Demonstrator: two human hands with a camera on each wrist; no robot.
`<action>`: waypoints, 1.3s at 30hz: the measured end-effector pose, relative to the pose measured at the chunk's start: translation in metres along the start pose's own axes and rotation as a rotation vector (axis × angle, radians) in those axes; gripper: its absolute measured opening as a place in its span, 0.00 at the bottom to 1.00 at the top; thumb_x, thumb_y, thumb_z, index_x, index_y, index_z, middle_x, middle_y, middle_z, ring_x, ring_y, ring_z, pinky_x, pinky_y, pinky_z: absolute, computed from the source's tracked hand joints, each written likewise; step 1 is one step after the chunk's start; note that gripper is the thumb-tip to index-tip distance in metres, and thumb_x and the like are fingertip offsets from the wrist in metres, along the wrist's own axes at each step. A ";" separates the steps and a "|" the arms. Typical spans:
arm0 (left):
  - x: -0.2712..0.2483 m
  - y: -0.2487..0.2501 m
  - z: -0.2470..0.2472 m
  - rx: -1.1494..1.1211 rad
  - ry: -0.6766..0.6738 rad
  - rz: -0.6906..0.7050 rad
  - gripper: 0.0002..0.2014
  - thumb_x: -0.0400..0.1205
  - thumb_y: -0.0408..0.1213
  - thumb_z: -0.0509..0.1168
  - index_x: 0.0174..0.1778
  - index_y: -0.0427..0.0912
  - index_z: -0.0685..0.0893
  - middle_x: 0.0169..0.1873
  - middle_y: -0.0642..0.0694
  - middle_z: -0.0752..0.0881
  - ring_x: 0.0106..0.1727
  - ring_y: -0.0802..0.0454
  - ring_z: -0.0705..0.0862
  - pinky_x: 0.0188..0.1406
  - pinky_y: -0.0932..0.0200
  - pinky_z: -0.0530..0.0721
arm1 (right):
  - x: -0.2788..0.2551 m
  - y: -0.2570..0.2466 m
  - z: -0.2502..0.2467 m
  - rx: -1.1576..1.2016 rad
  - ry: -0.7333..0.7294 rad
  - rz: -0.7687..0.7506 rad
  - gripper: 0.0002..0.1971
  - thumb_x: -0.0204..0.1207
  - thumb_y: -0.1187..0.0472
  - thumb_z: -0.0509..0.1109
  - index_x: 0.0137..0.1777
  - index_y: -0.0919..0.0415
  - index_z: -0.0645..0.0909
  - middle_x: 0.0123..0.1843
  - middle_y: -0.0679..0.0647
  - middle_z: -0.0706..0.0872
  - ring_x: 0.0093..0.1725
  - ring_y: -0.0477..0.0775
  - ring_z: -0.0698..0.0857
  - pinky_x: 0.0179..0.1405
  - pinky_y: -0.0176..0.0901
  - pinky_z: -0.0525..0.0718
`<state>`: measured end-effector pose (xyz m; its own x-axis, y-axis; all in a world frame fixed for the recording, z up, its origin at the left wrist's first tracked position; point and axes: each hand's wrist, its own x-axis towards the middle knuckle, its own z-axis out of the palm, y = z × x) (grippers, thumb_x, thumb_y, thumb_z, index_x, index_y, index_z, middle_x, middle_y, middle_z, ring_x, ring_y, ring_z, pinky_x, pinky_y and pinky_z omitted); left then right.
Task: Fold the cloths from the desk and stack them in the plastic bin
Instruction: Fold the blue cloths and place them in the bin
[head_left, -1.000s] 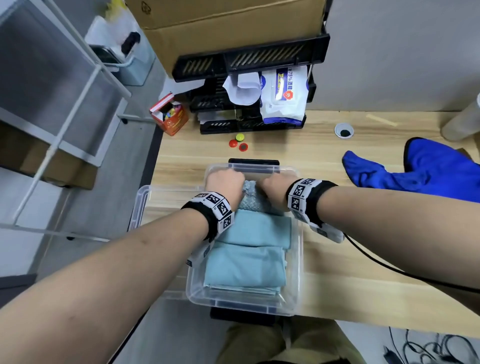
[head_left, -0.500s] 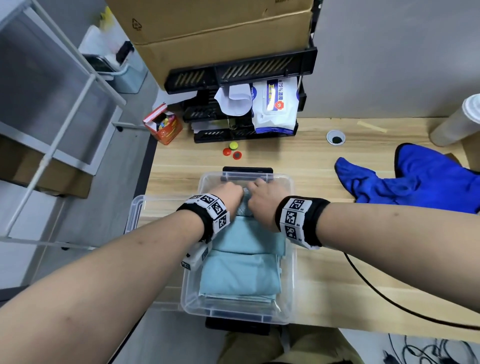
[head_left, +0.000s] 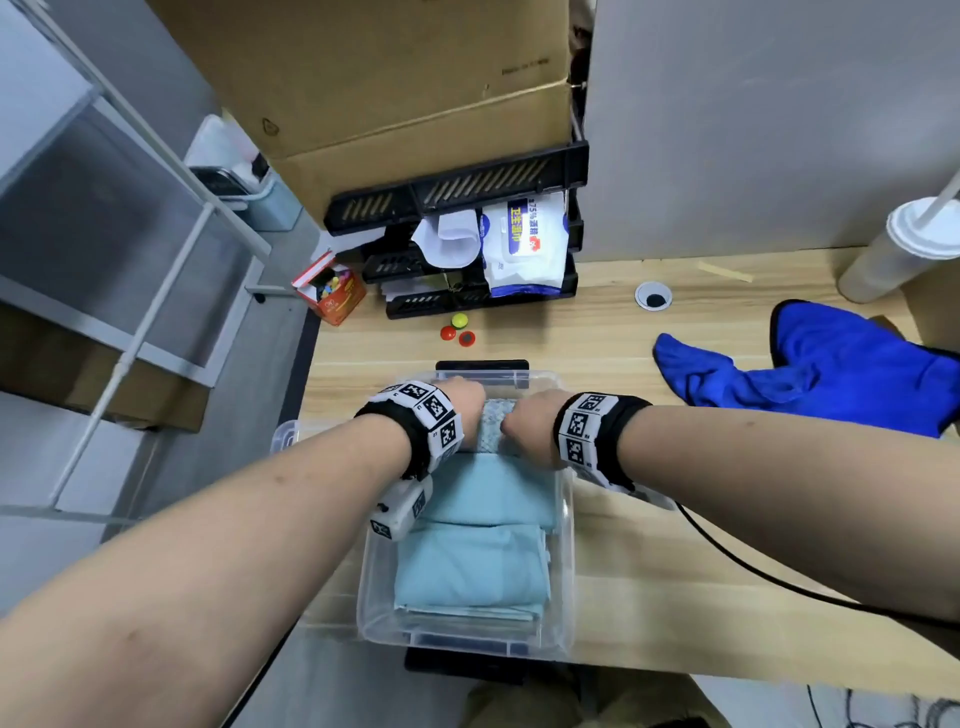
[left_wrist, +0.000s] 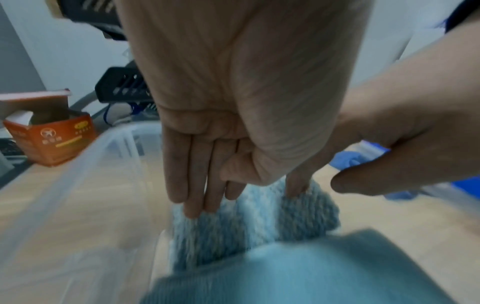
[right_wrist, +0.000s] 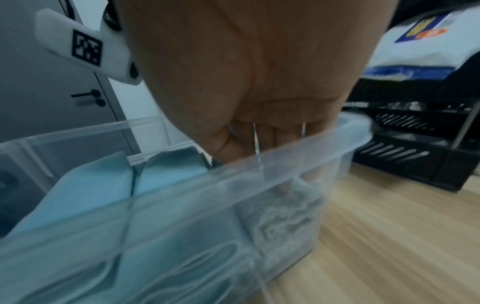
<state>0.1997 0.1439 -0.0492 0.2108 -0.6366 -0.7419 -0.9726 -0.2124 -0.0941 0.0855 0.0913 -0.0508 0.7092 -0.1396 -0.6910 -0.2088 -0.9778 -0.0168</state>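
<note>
Both my forearms reached forward and converged, wrists nearly level, each with a black band carrying square markers. Left hand (head_left: 464, 410) was angled down, fingers (left_wrist: 191, 181) straight and held together, tips pointing down, thumb tucked across the palm. Right hand (head_left: 530, 423) sat just beside it, also pointing down, fingers (right_wrist: 284, 144) extended side by side. Knuckles of the two hands were close, not touching as far as I could tell.

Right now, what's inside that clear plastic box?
The clear plastic bin holds smooth teal folded cloths standing in a row. At its far end the left hand and right hand press down a fluffy grey-blue cloth. The bin's bottom is covered.
</note>
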 end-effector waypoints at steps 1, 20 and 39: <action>-0.003 0.001 -0.010 -0.017 0.018 -0.013 0.06 0.77 0.29 0.66 0.34 0.37 0.80 0.33 0.42 0.82 0.36 0.45 0.83 0.35 0.55 0.81 | -0.007 0.006 -0.004 0.032 0.057 0.002 0.09 0.80 0.57 0.64 0.53 0.58 0.82 0.46 0.54 0.86 0.42 0.58 0.84 0.39 0.45 0.82; 0.035 0.173 -0.090 -0.014 0.170 0.180 0.08 0.73 0.37 0.65 0.44 0.40 0.87 0.39 0.43 0.89 0.43 0.41 0.89 0.39 0.54 0.87 | -0.139 0.207 0.155 0.539 0.210 0.551 0.21 0.71 0.64 0.68 0.65 0.57 0.76 0.61 0.58 0.81 0.57 0.65 0.84 0.50 0.52 0.85; 0.050 0.197 -0.052 -0.050 0.084 0.218 0.18 0.79 0.41 0.67 0.64 0.40 0.82 0.57 0.42 0.87 0.56 0.42 0.85 0.51 0.55 0.82 | -0.113 0.189 0.177 0.760 0.605 0.417 0.04 0.73 0.57 0.71 0.46 0.54 0.81 0.41 0.48 0.85 0.46 0.56 0.85 0.41 0.43 0.78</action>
<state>0.0239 0.0315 -0.0701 0.0058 -0.7307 -0.6827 -0.9904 -0.0983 0.0969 -0.1526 -0.0497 -0.1039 0.6582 -0.7010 -0.2746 -0.7314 -0.5091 -0.4537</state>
